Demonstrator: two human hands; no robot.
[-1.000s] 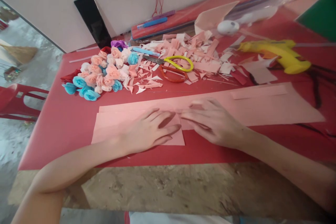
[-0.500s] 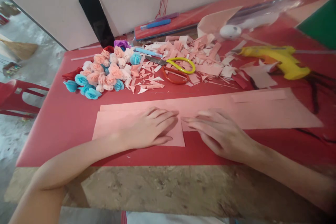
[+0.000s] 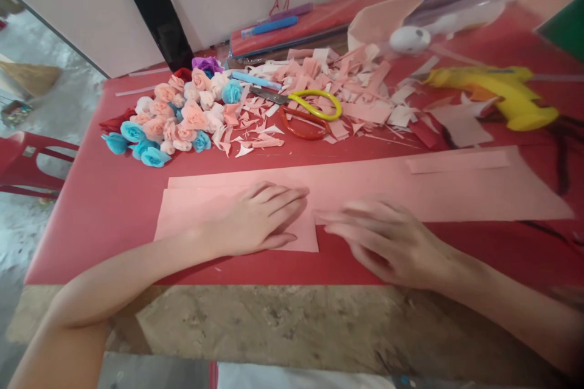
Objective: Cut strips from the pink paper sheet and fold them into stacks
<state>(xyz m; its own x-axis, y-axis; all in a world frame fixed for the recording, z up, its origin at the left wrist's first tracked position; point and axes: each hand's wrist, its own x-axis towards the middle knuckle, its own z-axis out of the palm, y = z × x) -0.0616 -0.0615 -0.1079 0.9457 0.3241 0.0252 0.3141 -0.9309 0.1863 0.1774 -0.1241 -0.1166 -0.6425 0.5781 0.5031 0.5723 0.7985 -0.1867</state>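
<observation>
Left hand (image 3: 262,219) lies open, palm down on pink paper (image 3: 182,213); right hand (image 3: 396,246) slants inward, loosely open.

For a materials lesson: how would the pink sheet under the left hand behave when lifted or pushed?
The pink sheet looks thin, so probably light and bendy. Lying flat, it might slide easily without the left hand there.

The left arm (image 3: 150,261) is showing bare past the elbow, the right forearm (image 3: 502,292) likewise bare. The left hand (image 3: 262,219) and right hand (image 3: 395,243) are displaying slender bare fingers, the right's blurring. A white patch (image 3: 301,377) is peeking in below, possibly clothing.
</observation>
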